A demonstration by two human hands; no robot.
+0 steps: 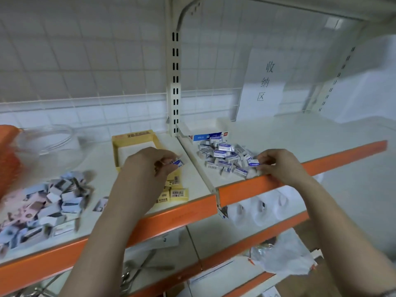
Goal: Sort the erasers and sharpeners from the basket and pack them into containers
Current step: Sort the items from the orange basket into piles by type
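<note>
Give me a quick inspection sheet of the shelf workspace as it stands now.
Surface: white shelf with orange front edge, split by a divider.
Job's things: blue-white erasers piled right of the divider; yellow erasers near the front edge; open yellow box; blue-white box behind the pile.
Clutter: blurred pile of mixed small packets at left; orange basket; clear container.
Hands: left hand pinches one blue-white eraser; right hand pinches another at the pile.
Cables: nothing seen.
Surroundings: wire-grid back panel, paper sign, lower shelf with bags.
</note>
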